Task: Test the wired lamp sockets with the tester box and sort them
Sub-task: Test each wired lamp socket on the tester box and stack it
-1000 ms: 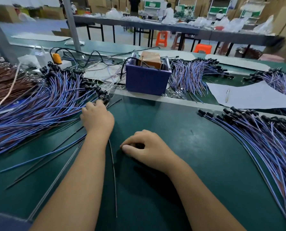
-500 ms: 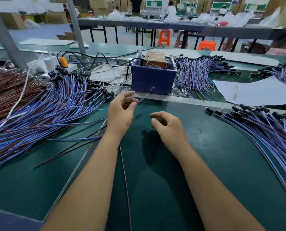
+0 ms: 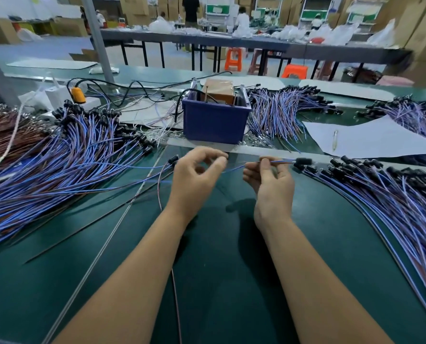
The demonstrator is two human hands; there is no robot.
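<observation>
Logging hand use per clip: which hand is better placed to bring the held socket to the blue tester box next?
Probably the right hand: it pinches the wire just behind the black socket. The left hand only holds the wire further back. The blue tester box sits straight ahead of both.

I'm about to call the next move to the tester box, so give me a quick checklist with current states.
1. Right hand grips the wires of a socket lead: ok.
2. That lead's black socket is free, pointing right: ok.
3. Left hand pinches the lead's other end: cannot tell, fingers blurred.
4. Blue tester box stands just beyond the hands, open space between: ok.
5. Contacts inside the box visible: cannot tell.
6. Piles separate, untested left pile, right pile: ok.
</observation>
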